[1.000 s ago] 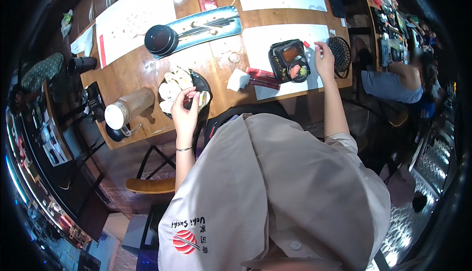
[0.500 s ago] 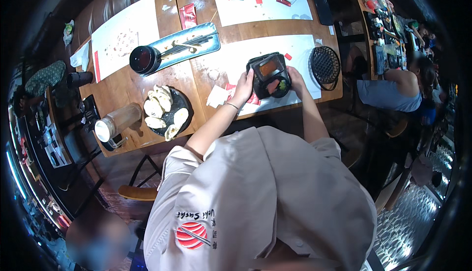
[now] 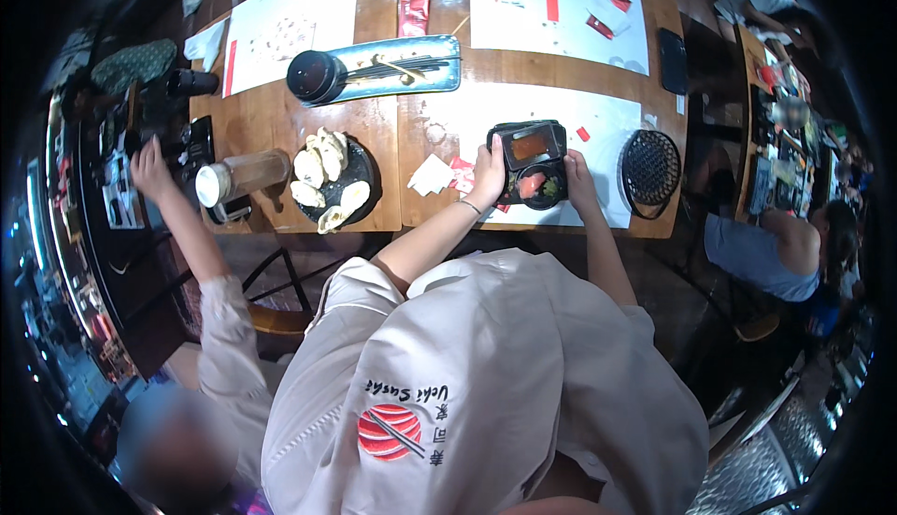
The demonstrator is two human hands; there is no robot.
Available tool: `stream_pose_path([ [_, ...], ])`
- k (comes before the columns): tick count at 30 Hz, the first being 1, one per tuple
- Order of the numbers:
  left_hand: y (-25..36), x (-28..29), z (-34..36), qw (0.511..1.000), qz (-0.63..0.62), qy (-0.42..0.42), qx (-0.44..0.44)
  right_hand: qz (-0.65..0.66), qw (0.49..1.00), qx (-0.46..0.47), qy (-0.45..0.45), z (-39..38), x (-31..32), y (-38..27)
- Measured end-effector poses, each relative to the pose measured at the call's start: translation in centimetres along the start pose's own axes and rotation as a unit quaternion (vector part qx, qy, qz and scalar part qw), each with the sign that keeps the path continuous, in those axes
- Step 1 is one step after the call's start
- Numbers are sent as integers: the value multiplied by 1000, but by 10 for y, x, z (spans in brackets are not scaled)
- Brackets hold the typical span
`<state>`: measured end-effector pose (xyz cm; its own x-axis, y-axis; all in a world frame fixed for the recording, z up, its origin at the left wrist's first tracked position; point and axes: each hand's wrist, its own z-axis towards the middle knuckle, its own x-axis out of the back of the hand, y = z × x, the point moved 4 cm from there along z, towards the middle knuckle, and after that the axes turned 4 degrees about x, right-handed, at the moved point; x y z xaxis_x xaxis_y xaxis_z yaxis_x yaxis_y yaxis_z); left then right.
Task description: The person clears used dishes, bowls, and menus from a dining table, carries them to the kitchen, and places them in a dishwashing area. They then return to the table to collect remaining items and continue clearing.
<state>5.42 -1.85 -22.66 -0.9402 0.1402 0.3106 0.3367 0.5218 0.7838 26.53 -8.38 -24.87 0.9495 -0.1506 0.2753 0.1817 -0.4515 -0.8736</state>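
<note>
Hands (image 3: 489, 177) holding black tray (image 3: 502, 140); sauce (image 3: 530, 148), pink food (image 3: 532, 185) inside

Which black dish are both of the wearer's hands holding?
The boxy compartmented dish, gripped between the left hand and right hand; neither hand touches the round plate of pale shells or the bowl on the tray.

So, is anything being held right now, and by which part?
Yes: the black dishware, by opposite sides. The left hand grips its left edge, the right hand its right edge.
</note>
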Motion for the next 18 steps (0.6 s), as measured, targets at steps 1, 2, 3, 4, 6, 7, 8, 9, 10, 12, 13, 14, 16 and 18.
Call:
stream_pose_path([
  [1,2,5,-1,1000,-4,-9,-1,15,1000,7,-9,-2,-5,-4],
  [2,1,12,-4,1000,-9,-8,22,28,998,48,-8,-3,-8,-11],
  [3,4,18,-5,1000,-5,-13,8,37,998,59,-14,-5,-12,-15],
  [4,6,25,-7,1000,-2,-16,3,50,996,68,-17,-5,-15,-20],
  [6,12,39,-10,1000,8,-11,-11,92,992,63,-49,-5,-23,-31],
  [7,16,47,-12,1000,15,-1,-22,129,985,87,-70,-5,-26,-39],
  [8,21,55,-14,999,15,13,-33,123,987,75,-72,-4,-28,-45],
  [9,27,60,-18,998,-22,11,-55,130,984,88,-80,-3,-29,-52],
  [10,32,67,-21,996,-63,13,-60,140,980,104,-91,-2,-33,-61],
  [12,42,79,-31,988,-140,19,-65,180,970,104,-126,-2,-41,-77],
  [13,46,85,-37,982,-180,20,-54,181,968,107,-137,-4,-46,-84],
  [14,49,93,-38,979,-202,19,-23,179,970,80,-146,-4,-51,-90],
  [16,53,102,-50,934,-353,-51,-4,126,978,82,-141,-7,-62,-103],
  [18,51,122,-57,888,-452,-74,46,92,980,101,-147,-10,-75,-117],
])
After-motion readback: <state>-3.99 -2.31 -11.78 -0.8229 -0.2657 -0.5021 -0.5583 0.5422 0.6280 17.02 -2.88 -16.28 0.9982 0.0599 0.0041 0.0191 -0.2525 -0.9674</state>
